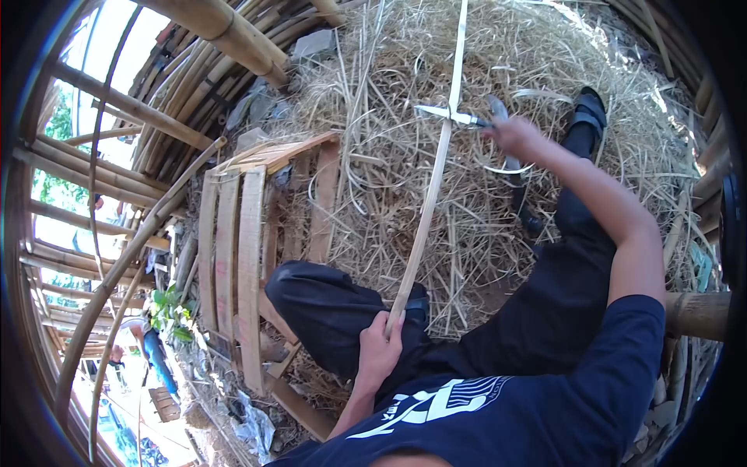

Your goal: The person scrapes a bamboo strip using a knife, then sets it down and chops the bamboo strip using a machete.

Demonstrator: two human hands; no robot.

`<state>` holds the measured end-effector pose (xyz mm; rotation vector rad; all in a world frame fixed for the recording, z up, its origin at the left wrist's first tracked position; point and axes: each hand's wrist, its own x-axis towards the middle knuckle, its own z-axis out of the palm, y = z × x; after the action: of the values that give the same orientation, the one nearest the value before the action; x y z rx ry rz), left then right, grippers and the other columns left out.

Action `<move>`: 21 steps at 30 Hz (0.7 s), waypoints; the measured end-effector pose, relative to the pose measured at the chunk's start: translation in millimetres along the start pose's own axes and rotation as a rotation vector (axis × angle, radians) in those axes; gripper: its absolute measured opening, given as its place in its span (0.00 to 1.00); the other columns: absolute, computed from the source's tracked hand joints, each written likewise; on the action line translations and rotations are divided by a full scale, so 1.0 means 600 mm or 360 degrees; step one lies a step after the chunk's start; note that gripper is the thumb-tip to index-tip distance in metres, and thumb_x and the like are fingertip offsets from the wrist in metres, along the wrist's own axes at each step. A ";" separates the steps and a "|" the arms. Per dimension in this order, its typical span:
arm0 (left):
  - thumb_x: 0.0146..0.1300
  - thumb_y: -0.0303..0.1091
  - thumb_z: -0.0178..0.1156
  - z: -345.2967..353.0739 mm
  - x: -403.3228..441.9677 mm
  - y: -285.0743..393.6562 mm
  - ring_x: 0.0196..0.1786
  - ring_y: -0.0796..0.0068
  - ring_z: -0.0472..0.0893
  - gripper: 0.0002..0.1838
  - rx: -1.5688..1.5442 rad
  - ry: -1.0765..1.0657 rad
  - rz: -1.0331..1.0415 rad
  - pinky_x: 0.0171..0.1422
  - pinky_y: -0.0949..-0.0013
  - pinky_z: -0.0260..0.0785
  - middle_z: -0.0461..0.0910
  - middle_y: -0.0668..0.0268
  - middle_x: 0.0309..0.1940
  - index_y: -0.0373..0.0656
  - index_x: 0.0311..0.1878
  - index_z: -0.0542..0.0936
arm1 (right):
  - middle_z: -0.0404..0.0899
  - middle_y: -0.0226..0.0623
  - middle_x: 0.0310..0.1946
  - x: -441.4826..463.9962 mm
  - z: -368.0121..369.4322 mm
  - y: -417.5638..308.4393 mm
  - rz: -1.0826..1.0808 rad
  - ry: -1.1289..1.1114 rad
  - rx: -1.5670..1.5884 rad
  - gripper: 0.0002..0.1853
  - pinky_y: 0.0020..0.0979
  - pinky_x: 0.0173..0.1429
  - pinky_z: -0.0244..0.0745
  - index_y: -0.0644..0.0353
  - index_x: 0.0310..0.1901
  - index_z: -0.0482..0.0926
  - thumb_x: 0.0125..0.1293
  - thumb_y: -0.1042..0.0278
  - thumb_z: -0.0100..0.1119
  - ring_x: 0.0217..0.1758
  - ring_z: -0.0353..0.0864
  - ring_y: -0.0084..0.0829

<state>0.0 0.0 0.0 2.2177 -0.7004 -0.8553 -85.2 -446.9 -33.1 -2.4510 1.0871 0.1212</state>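
Note:
My left hand [380, 346] is closed around the near end of a long, pale bamboo strip [429, 198], which runs away from me over the shavings. Farther up, my right hand [515, 137] grips the handle of a knife [467, 118]. The knife's blade lies across the strip and meets it; whether it cuts in, I cannot tell. Just below my right hand, a curved blade with a dark handle [527, 218] rests on the shavings, partly hidden by the hand. My legs in dark trousers are on either side of the strip.
Bamboo shavings [389, 171] cover the ground. A wooden slatted crate [253, 265] stands on the left beside my knee. Bamboo poles [226, 35] are stacked at upper left, and a bamboo frame borders the left side. Beyond it is another person [158, 358]. A plastic bag [255, 426] lies below.

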 end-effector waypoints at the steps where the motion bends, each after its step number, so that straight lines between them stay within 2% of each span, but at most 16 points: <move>1: 0.68 0.36 0.57 0.010 -0.003 0.004 0.18 0.76 0.67 0.13 0.0078 0.0014 0.0025 0.25 0.69 0.61 0.73 0.64 0.16 0.37 0.32 0.75 | 0.80 0.53 0.30 -0.016 0.018 0.011 -0.0167 -0.0049 0.0026 0.24 0.49 0.43 0.73 0.67 0.41 0.73 0.72 0.48 0.45 0.34 0.80 0.53; 2: 0.67 0.36 0.57 0.013 -0.005 0.006 0.18 0.76 0.65 0.13 0.0172 0.0031 0.0041 0.25 0.68 0.61 0.71 0.60 0.15 0.36 0.32 0.74 | 0.79 0.54 0.31 -0.008 0.037 0.029 -0.0237 -0.0056 0.0062 0.24 0.49 0.43 0.72 0.67 0.41 0.73 0.72 0.49 0.45 0.34 0.80 0.54; 3: 0.67 0.36 0.57 -0.001 0.018 0.009 0.18 0.76 0.65 0.13 0.0238 0.0104 0.0095 0.25 0.68 0.61 0.71 0.60 0.15 0.36 0.32 0.74 | 0.79 0.56 0.31 0.018 0.037 0.006 -0.0370 0.0034 0.0170 0.24 0.49 0.43 0.71 0.68 0.42 0.73 0.72 0.49 0.45 0.35 0.79 0.55; 6: 0.67 0.36 0.57 0.001 0.001 0.012 0.17 0.75 0.67 0.13 0.0175 0.0082 0.0076 0.24 0.66 0.61 0.69 0.57 0.15 0.35 0.32 0.74 | 0.78 0.59 0.34 -0.004 0.046 -0.005 -0.0267 0.0072 0.0322 0.23 0.49 0.46 0.70 0.68 0.42 0.72 0.72 0.49 0.45 0.40 0.78 0.55; 9: 0.68 0.36 0.57 0.008 0.005 0.016 0.16 0.70 0.70 0.13 0.0176 0.0106 0.0113 0.24 0.65 0.61 0.70 0.56 0.15 0.35 0.32 0.73 | 0.79 0.58 0.34 -0.003 0.043 -0.012 -0.0372 0.0131 0.0288 0.24 0.48 0.47 0.70 0.69 0.41 0.72 0.72 0.49 0.45 0.40 0.78 0.55; 11: 0.68 0.36 0.56 0.008 0.007 0.015 0.16 0.64 0.71 0.14 0.0245 0.0117 0.0134 0.24 0.64 0.61 0.70 0.54 0.15 0.35 0.31 0.72 | 0.79 0.57 0.34 0.013 0.056 -0.014 -0.0309 0.0191 0.0329 0.25 0.48 0.48 0.70 0.67 0.42 0.72 0.71 0.47 0.45 0.40 0.79 0.55; 13: 0.68 0.36 0.56 0.010 0.009 0.017 0.16 0.61 0.72 0.14 0.0245 0.0123 0.0139 0.23 0.63 0.61 0.70 0.54 0.15 0.35 0.31 0.72 | 0.80 0.54 0.31 0.027 0.068 -0.016 -0.0177 0.0135 0.0388 0.27 0.46 0.47 0.71 0.67 0.39 0.74 0.69 0.44 0.47 0.37 0.79 0.53; 15: 0.68 0.37 0.56 0.009 0.005 0.019 0.17 0.58 0.72 0.14 0.0254 0.0124 0.0134 0.23 0.62 0.61 0.70 0.53 0.15 0.35 0.30 0.71 | 0.78 0.49 0.22 0.052 0.076 -0.011 -0.0115 0.0008 0.0549 0.30 0.43 0.42 0.72 0.67 0.25 0.76 0.64 0.40 0.53 0.29 0.79 0.45; 17: 0.69 0.37 0.54 0.010 0.005 0.024 0.26 0.43 0.77 0.14 0.0302 0.0097 0.0123 0.25 0.52 0.64 0.74 0.47 0.18 0.37 0.31 0.70 | 0.78 0.49 0.23 0.071 0.069 -0.004 0.0193 -0.0314 0.0774 0.31 0.41 0.42 0.74 0.69 0.24 0.77 0.62 0.40 0.55 0.30 0.80 0.44; 21: 0.69 0.37 0.54 0.010 0.006 0.021 0.26 0.42 0.77 0.14 0.0332 0.0086 0.0158 0.25 0.52 0.64 0.74 0.46 0.18 0.37 0.31 0.69 | 0.80 0.52 0.26 0.076 0.047 -0.019 0.0341 -0.0471 0.0725 0.31 0.40 0.43 0.76 0.71 0.27 0.79 0.59 0.41 0.59 0.33 0.82 0.45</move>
<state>-4.7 -12.9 4.4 2.3572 -0.9006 -0.6975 -43.0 -459.0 -66.1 -1.8448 1.0988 0.2628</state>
